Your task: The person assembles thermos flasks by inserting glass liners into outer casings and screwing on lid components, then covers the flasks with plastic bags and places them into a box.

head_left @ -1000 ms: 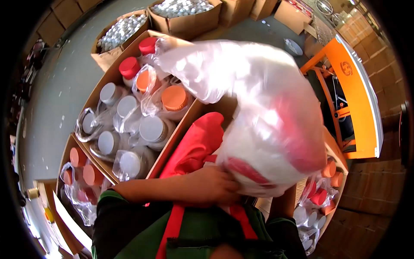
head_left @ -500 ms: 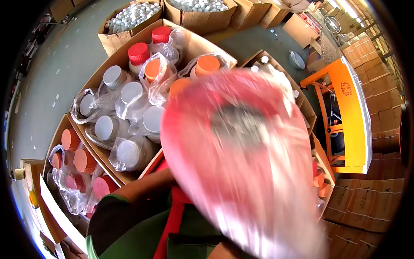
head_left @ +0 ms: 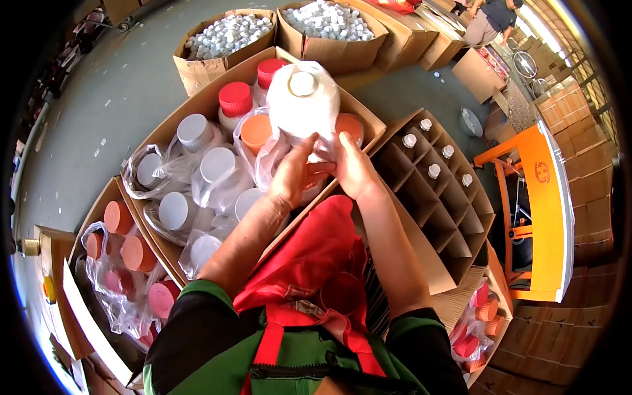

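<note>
A large white bottle (head_left: 304, 108) with a small round white top is held up over the open carton in front of me. Clear plastic hangs about its lower part. My left hand (head_left: 294, 172) is closed against its near left side, thumb up. My right hand (head_left: 355, 166) is closed against the near right side, its fingers partly hidden. Beneath and around them, the carton (head_left: 155, 247) holds several big bottles in clear bags, with a red cap (head_left: 235, 99), an orange cap (head_left: 256, 132) and a grey cap (head_left: 218, 164).
At right stands a divided carton (head_left: 454, 224) with several white-capped bottles (head_left: 434, 171). An orange metal frame (head_left: 536, 217) is beyond it. Cartons of small white pieces (head_left: 229, 36) stand at the back. A lower-left carton (head_left: 108, 329) holds more capped bottles. A person (head_left: 494, 23) is far off.
The blurred red and pale thing that filled the middle is gone from there. Both my hands now show, holding the white bottle over the carton; the divided carton is uncovered.
</note>
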Tool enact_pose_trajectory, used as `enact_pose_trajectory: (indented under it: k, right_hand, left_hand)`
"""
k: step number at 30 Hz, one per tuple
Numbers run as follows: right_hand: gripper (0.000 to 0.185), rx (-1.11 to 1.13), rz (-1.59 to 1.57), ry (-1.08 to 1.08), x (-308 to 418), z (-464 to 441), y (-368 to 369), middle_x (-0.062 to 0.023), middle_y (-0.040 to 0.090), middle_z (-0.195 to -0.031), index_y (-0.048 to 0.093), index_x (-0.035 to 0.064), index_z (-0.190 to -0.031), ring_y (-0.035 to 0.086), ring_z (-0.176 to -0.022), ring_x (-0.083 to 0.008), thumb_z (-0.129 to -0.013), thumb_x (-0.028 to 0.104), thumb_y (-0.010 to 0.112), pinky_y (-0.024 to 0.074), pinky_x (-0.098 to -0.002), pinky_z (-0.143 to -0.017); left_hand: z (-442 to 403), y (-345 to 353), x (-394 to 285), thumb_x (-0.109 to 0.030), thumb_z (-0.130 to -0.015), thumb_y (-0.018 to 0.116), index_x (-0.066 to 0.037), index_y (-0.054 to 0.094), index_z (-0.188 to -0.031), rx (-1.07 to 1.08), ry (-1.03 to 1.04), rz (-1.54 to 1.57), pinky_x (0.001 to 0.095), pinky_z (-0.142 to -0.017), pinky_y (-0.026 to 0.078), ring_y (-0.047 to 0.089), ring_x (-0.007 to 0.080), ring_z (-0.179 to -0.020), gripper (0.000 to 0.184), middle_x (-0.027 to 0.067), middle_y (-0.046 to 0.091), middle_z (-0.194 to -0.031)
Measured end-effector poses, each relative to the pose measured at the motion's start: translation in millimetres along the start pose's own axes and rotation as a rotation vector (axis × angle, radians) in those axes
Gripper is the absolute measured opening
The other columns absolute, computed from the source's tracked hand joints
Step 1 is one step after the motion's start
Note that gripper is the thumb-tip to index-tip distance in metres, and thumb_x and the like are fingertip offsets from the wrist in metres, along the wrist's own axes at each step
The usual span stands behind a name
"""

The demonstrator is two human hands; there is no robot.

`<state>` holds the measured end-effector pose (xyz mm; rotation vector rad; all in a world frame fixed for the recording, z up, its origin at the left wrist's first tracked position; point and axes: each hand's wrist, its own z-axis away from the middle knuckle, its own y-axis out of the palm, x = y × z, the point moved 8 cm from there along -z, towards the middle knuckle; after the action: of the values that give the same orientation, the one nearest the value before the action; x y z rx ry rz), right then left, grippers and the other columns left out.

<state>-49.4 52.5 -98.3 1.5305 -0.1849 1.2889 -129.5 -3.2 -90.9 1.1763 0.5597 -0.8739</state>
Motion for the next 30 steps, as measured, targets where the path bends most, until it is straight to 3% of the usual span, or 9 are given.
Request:
enact_pose_trajectory:
  k: [4,7,8,10,13,16,21,26,30]
  right_hand:
    - [0.043,0.021,0.246,-0.209,22,46,29,-0.0084,0.059,-0.115,0.044,0.0039,-0.132,0.053,-0.109,-0.0165,-0.095,0.025,0.048,0.0409,-0.0297,-0.094]
    - [0.035,0.006,0.65,-0.144,29,105,3,-0.0095,0.063,-0.106,0.053,0.0026,-0.122,0.058,-0.1,-0.02,-0.091,0.02,0.051,0.0439,-0.0319,-0.089]
    - [0.032,0.044,0.86,-0.201,34,132,-2,-0.0105,0.064,-0.104,0.055,0.0024,-0.118,0.06,-0.098,-0.0222,-0.089,0.018,0.053,0.0449,-0.0327,-0.087]
    - [0.03,-0.223,1.248,-0.104,36,181,-31,-0.0129,0.063,-0.103,0.058,0.0023,-0.11,0.058,-0.102,-0.0283,-0.082,0.014,0.058,0.0434,-0.0359,-0.09]
    - [0.03,-0.473,1.639,-0.065,24,233,-59,-0.0144,0.06,-0.112,0.059,0.0005,-0.11,0.052,-0.112,-0.0285,-0.083,0.012,0.05,0.0379,-0.0363,-0.098]
    - [0.031,-0.799,1.384,-0.173,8,269,-94,-0.0154,0.058,-0.114,0.059,-0.0001,-0.108,0.049,-0.115,-0.03,-0.081,0.01,0.049,0.0352,-0.0379,-0.1]
    - [0.032,-0.827,1.207,-0.195,7,271,-118,-0.016,0.057,-0.115,0.06,0.0009,-0.106,0.053,-0.108,-0.0302,-0.077,0.009,0.048,0.0375,-0.0363,-0.098]
    - [0.032,-0.802,1.072,-0.231,3,261,-126,-0.0149,0.058,-0.114,0.062,0.001,-0.105,0.053,-0.108,-0.0276,-0.077,0.008,0.047,0.038,-0.0359,-0.097]
    - [0.031,-0.795,1.092,-0.184,2,255,-128,-0.015,0.058,-0.114,0.062,0.0003,-0.104,0.053,-0.108,-0.0274,-0.078,0.009,0.047,0.038,-0.0356,-0.097]
  left_hand:
    - [10,12,-19,-0.028,-0.092,0.051,-0.003,0.031,-0.137,0.046,0.191,-0.094,0.0294,-0.078,0.048,0.061,0.0173,-0.091,0.055,0.0095,0.054,-0.117]
    - [9,12,-29,-0.018,-0.091,0.053,0.001,0.063,-0.103,0.273,0.116,-0.286,0.0255,-0.072,0.05,0.061,0.0121,-0.078,0.024,0.0049,0.065,-0.089]
    - [2,4,-50,-0.015,-0.092,0.053,0.001,0.065,-0.095,0.266,0.462,-0.601,0.025,-0.071,0.05,0.061,0.012,-0.078,0.021,0.0052,0.066,-0.088]
    - [-31,-44,-72,-0.011,-0.088,0.053,0.0,0.066,-0.093,-0.162,0.451,-0.693,0.0256,-0.073,0.049,0.061,0.0122,-0.08,0.018,0.0087,0.068,-0.087]
    - [-98,-117,-117,-0.011,-0.077,0.06,-0.01,0.065,-0.1,-0.465,0.858,-1.439,0.0385,-0.084,0.047,0.058,0.0289,-0.097,0.024,0.0111,0.063,-0.097]
    - [-153,-187,-135,-0.043,-0.07,0.066,-0.033,0.035,-0.137,-0.835,0.453,-1.998,0.0533,-0.101,0.032,0.031,0.0471,-0.126,0.074,0.0159,0.023,-0.146]
    - [-208,-286,-138,-0.055,-0.064,0.069,-0.035,0.019,-0.144,-0.708,-0.088,-2.028,0.0539,-0.097,0.038,0.027,0.0474,-0.13,0.097,0.0203,0.015,-0.149]
    - [-195,-262,-161,-0.065,-0.065,0.066,-0.03,0.023,-0.144,-0.814,-0.258,-1.957,0.0527,-0.097,0.039,0.032,0.04,-0.13,0.096,0.0186,0.026,-0.144]
    - [-195,-234,-146,-0.065,-0.068,0.062,-0.029,0.031,-0.141,-0.574,0.112,-2.262,0.0534,-0.098,0.038,0.028,0.0416,-0.132,0.087,0.0194,0.031,-0.142]
